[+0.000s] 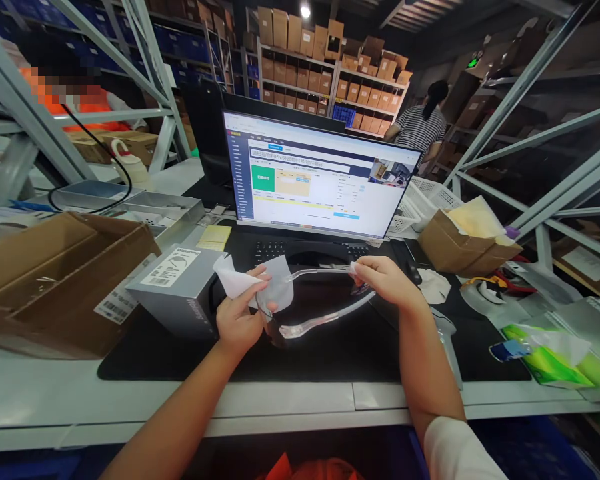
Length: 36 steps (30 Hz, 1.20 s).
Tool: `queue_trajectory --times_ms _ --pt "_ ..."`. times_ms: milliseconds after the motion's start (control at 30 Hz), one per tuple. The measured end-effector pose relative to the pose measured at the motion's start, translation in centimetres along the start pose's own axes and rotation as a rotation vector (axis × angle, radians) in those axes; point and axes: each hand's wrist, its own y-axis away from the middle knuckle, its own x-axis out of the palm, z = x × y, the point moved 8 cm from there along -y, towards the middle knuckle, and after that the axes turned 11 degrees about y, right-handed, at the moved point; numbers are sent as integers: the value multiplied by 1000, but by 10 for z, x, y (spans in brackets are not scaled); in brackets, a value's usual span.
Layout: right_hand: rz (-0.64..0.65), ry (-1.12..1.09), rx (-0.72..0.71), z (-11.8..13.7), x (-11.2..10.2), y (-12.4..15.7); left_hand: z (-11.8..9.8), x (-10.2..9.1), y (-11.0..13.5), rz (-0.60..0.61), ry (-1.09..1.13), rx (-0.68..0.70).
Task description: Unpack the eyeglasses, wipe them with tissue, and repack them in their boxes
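From where I stood, the large line on the monitor [320, 200] read "请扫描物料PN/外部物料号/物料编码"; its smaller print was too fine for me. On the near left, lettering on the grey box [173, 303] and its white label [171, 267] blurred, as did the print on the brown carton's barcode label [117, 298]. Far right, a green sign [474, 62] glowed, its symbol indistinct.
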Motion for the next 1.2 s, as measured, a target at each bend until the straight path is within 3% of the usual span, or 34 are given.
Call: queue_trajectory --times_ms 200,500,700,833,1000,1100,1200 --pt "46 80 27 -3 5 -2 -15 0 2 26 -60 153" --pt "-60 7 49 -2 2 -7 -30 8 6 110 -102 315" --pt "85 -146 148 -9 17 -8 -34 8 9 142 -111 365" --pt "239 -306 153 -6 29 -5 -36 2 3 78 -50 290" --pt "321 -373 138 -10 34 -6 -18 -2 3 14 60 49" --pt "315 -409 70 -9 34 -8 -4 -5 6 -48 68 -84" --pt "216 -400 71 -13 27 -10 2 -6 6 -104 31 -148"
